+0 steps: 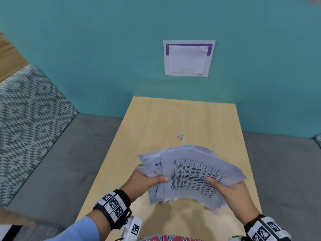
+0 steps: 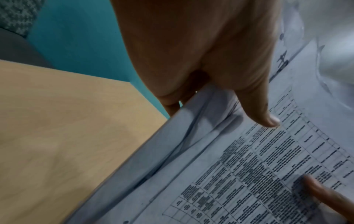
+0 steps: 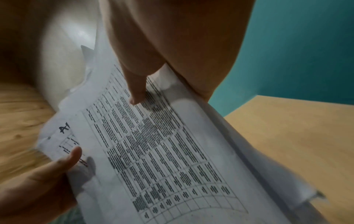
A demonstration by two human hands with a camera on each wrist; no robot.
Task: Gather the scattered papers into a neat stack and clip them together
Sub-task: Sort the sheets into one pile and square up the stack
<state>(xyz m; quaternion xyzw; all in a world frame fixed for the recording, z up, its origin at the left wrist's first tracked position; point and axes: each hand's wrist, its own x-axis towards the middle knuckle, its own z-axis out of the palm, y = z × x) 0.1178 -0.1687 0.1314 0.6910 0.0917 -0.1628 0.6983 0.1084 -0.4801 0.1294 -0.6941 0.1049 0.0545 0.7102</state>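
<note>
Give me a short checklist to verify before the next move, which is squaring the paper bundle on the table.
1. Left hand grips the white printed papers: ok.
2. Right hand grips the opposite side: ok.
3. All sheets gathered, none loose on the light wooden table: ok.
4. Edges aligned: not ok, the sheets are fanned out.
5. Small silver binder clip lies apart on the table beyond the papers: ok.
6. Sheet count: cannot tell.

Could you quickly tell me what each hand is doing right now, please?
Left hand: grips the papers.
Right hand: grips the same papers.
</note>
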